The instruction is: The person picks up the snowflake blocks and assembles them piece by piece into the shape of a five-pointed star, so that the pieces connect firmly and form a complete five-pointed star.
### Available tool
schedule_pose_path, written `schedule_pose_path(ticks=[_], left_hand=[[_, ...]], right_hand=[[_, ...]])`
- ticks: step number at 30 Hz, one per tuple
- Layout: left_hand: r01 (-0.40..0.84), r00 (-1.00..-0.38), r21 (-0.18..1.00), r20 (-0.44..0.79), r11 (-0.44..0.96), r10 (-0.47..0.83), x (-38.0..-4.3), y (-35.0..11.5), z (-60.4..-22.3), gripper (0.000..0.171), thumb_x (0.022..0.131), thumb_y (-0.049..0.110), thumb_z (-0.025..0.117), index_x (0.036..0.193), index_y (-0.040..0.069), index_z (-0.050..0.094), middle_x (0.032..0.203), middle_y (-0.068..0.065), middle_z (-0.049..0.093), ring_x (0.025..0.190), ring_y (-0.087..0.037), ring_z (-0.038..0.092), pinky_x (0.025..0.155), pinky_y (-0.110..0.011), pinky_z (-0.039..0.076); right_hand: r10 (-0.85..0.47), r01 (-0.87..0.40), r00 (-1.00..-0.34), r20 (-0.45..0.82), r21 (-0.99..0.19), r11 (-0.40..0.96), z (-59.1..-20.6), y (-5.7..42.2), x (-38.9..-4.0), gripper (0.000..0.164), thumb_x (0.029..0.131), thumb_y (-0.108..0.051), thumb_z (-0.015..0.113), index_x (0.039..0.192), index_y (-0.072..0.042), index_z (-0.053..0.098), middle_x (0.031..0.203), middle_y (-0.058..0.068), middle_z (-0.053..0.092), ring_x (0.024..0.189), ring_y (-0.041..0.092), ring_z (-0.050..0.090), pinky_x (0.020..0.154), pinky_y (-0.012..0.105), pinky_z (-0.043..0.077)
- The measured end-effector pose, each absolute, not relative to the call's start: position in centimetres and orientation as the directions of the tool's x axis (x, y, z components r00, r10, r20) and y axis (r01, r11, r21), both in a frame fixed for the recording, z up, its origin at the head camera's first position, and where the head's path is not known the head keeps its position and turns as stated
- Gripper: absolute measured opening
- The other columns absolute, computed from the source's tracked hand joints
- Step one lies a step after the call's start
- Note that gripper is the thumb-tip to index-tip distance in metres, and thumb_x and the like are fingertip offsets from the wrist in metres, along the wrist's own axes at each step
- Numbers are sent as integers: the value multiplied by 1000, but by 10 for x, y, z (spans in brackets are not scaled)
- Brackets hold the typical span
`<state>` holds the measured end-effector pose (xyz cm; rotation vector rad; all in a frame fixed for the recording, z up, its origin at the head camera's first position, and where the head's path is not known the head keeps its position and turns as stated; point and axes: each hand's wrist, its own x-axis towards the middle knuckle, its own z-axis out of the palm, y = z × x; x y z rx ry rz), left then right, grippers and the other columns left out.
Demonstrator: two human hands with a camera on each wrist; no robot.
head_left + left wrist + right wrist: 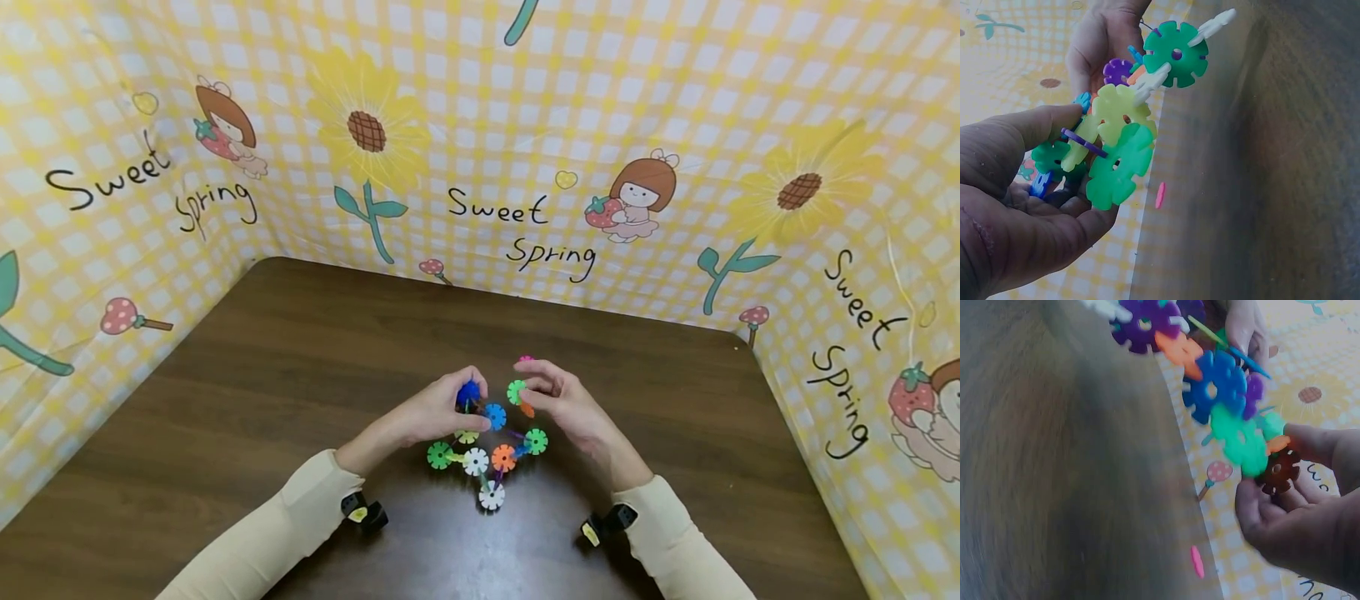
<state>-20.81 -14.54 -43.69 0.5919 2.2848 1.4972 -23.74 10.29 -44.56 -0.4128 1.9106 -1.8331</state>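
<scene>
Between both hands is a joined chain of notched plastic snowflake discs [476, 461] in green, white, orange, blue, yellow and purple. My left hand [442, 408] grips its left side, thumb and fingers curled round the part with a dark blue disc [468, 393]. On the other side, my right hand [562, 404] pinches the end near a bright green disc [516, 391] and an orange disc [527, 410]. In the right wrist view a brown-looking disc [1280, 469] sits within the right fingers. The palms hide some of the joints.
A loose pink disc [527, 360] lies on the brown wooden table [337, 350] just beyond the right hand. A yellow checked cloth [480, 150] with printed flowers stands round the back and sides of the table. Each wrist wears a black camera strap.
</scene>
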Motion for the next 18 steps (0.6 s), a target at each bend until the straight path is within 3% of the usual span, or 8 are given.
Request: schedule_pose_path(ticks=[3,8,13,18], left_hand=[[142,-867,922,-60,361,494,-210,-145,-435,36,89,12,77,110,8,50,98,-12,51,85,-25,52,66,-33,46],[137,-886,919,-53,369,461,-211,-144,-433,35,88,13,78,109,8,50,92,-11,51,75,-23,52,61,-32,46],[126,-918,918,-36,376,394,-209,-143,-432,34,89,17,78,106,8,51,90,-10,52,72,-22,52,60,-33,45],[130,-947,904,-8,407,320,-210,-144,-432,32,88,18,79,103,9,52,91,-9,53,71,-21,53,59,-31,45]], right_hand=[[-502,107,-858,-113,-993,42,-442,98,-233,44,98,-9,64,141,-9,54,110,10,62,94,20,60,88,32,51],[-496,136,-861,-110,-991,-17,-435,93,-229,27,101,-11,61,126,0,61,122,15,56,100,21,62,88,36,55],[-424,113,-902,-83,-993,-46,-436,93,-230,15,99,-6,62,111,2,59,101,7,59,91,19,63,81,28,55],[-312,28,-949,-32,-999,18,-437,95,-232,15,96,-9,68,102,3,61,93,4,66,81,17,57,71,25,49]])
